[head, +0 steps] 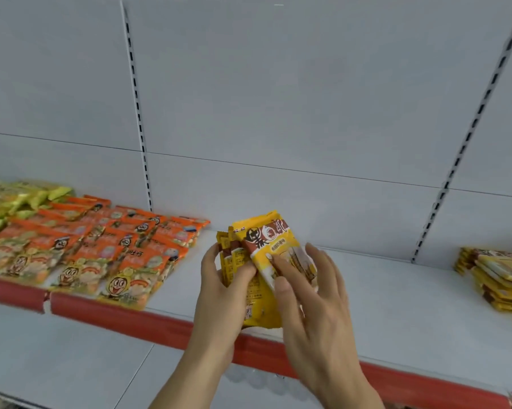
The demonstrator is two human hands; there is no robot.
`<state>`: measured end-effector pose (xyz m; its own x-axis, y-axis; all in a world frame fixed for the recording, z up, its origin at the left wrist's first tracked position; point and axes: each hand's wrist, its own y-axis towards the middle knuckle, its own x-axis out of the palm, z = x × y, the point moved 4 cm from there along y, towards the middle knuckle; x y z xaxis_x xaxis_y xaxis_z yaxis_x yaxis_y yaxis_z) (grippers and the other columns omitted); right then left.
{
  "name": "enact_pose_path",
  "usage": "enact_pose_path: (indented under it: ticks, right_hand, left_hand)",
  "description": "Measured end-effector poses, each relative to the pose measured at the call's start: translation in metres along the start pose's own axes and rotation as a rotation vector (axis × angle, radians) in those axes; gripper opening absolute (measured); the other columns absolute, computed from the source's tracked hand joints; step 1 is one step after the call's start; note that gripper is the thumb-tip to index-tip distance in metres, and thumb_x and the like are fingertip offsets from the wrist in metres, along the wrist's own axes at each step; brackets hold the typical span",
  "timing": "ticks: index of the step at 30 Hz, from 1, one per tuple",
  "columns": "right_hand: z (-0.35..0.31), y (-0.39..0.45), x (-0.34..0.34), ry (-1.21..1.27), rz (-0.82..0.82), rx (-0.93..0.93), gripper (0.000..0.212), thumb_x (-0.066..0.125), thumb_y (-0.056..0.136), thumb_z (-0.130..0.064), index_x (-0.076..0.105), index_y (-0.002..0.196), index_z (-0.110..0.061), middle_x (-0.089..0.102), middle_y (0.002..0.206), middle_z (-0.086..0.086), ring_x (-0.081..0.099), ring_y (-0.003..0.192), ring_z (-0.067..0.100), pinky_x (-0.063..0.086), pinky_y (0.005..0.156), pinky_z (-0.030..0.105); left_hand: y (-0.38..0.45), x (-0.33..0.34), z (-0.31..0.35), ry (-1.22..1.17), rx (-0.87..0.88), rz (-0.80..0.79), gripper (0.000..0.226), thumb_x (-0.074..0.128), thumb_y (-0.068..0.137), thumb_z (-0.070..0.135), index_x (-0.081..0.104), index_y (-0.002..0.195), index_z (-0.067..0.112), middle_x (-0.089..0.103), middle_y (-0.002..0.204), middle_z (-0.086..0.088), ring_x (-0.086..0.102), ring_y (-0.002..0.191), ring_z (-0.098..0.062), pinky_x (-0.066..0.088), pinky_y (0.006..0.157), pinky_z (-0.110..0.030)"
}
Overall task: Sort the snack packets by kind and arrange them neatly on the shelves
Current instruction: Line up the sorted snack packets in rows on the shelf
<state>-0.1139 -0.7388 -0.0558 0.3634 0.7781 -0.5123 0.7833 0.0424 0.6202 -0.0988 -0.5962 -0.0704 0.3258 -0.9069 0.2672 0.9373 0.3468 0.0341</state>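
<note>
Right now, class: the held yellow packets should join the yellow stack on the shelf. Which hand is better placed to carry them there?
Probably the right hand. The yellow stack lies at the shelf's far right, on that hand's side. The left hand grips the yellow packets and would have to cross over.

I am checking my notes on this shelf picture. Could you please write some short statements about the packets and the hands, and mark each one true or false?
1. The left hand grips a bunch of yellow packets. True.
2. The orange packets lie to the right of the hands. False: they lie to the left.
3. The right hand rests straight fingers on the front yellow packet. True.
4. The stack at the far right is green. False: it is yellow.
5. The shelf has a red front edge. True.
</note>
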Motion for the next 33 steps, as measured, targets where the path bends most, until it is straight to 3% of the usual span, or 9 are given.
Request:
enact_pose_path:
  ticks: [4, 6, 8, 11, 13, 16, 22, 26, 33]
  right_hand:
    - [0.015, 0.026, 0.008, 0.182, -0.045, 0.076, 0.036, 0.057, 0.089, -0.057, 0.061, 0.124, -0.050, 0.044, 0.141, -0.021, 0.058, 0.108, -0.006, 0.056, 0.075, 0.024]
    - [0.016, 0.038, 0.014, 0.261, -0.056, 0.125, 0.036, 0.069, 0.085, -0.051, 0.062, 0.121, -0.049, 0.050, 0.126, -0.031, 0.060, 0.106, -0.005, 0.051, 0.076, 0.013]
    - [0.019, 0.048, 0.022, 0.323, -0.073, 0.194, 0.033, 0.073, 0.084, -0.046, 0.063, 0.116, -0.050, 0.054, 0.117, -0.033, 0.059, 0.103, -0.009, 0.048, 0.077, 0.009]
    - [0.028, 0.062, 0.033, 0.370, -0.094, 0.274, 0.022, 0.070, 0.090, -0.036, 0.066, 0.106, -0.049, 0.064, 0.109, -0.025, 0.062, 0.095, -0.005, 0.053, 0.073, 0.016]
    - [0.034, 0.070, 0.043, 0.429, -0.132, 0.355, 0.022, 0.069, 0.093, -0.027, 0.068, 0.101, -0.048, 0.072, 0.099, -0.018, 0.068, 0.085, 0.002, 0.055, 0.068, 0.019]
    - [0.032, 0.082, 0.054, 0.564, -0.151, 0.456, 0.025, 0.069, 0.093, -0.017, 0.071, 0.104, -0.040, 0.074, 0.089, -0.019, 0.074, 0.081, 0.013, 0.062, 0.073, 0.034]
    - [0.018, 0.114, 0.086, 0.655, 0.044, 0.525, 0.020, 0.072, 0.091, -0.016, 0.074, 0.105, -0.030, 0.077, 0.090, -0.007, 0.075, 0.082, 0.018, 0.060, 0.076, 0.039]
    - [0.018, 0.128, 0.101, 0.614, 0.201, 0.562, 0.026, 0.064, 0.097, -0.015, 0.070, 0.112, -0.035, 0.076, 0.095, -0.010, 0.073, 0.082, 0.007, 0.054, 0.075, 0.025]
    - [0.031, 0.136, 0.163, 0.256, 0.088, 0.741, 0.023, 0.056, 0.091, -0.005, 0.077, 0.098, -0.013, 0.073, 0.076, 0.005, 0.069, 0.079, 0.028, 0.057, 0.081, 0.045]
  left_hand:
    - [0.022, 0.001, 0.004, -0.003, -0.014, -0.003, 0.041, 0.068, 0.097, 0.039, 0.045, 0.123, 0.061, 0.077, 0.096, 0.021, 0.078, 0.089, -0.010, 0.064, 0.074, -0.041]
    - [0.031, 0.005, 0.007, 0.008, -0.016, -0.044, 0.049, 0.071, 0.087, 0.051, 0.042, 0.125, 0.060, 0.075, 0.096, 0.027, 0.075, 0.088, 0.000, 0.063, 0.070, -0.033]
    - [0.041, 0.005, 0.008, 0.046, -0.023, -0.065, 0.075, 0.078, 0.070, 0.057, 0.040, 0.134, 0.056, 0.077, 0.101, 0.022, 0.076, 0.094, -0.005, 0.065, 0.078, -0.040]
    - [0.056, -0.001, 0.009, 0.071, -0.035, -0.060, 0.091, 0.081, 0.064, 0.060, 0.038, 0.144, 0.052, 0.078, 0.108, 0.015, 0.077, 0.098, -0.011, 0.064, 0.083, -0.046]
    - [0.066, -0.009, 0.008, 0.043, -0.049, -0.070, 0.080, 0.077, 0.072, 0.056, 0.040, 0.142, 0.047, 0.078, 0.101, 0.017, 0.077, 0.089, -0.004, 0.065, 0.069, -0.033]
    - [0.080, -0.018, 0.008, -0.046, -0.109, -0.126, 0.074, 0.074, 0.076, 0.046, 0.043, 0.142, 0.043, 0.080, 0.095, 0.014, 0.079, 0.087, -0.012, 0.063, 0.062, -0.033]
    - [0.112, -0.053, 0.021, -0.101, -0.142, -0.151, 0.080, 0.082, 0.071, 0.032, 0.047, 0.143, 0.037, 0.080, 0.106, 0.005, 0.079, 0.094, -0.020, 0.064, 0.064, -0.037]
    - [0.138, -0.087, 0.039, -0.101, -0.121, -0.128, 0.075, 0.082, 0.080, 0.019, 0.047, 0.145, 0.033, 0.080, 0.107, 0.003, 0.079, 0.092, -0.021, 0.064, 0.066, -0.040]
    - [0.177, -0.143, 0.057, -0.123, -0.128, -0.096, 0.050, 0.079, 0.085, 0.017, 0.055, 0.125, 0.035, 0.079, 0.106, -0.001, 0.080, 0.086, -0.024, 0.062, 0.057, -0.039]
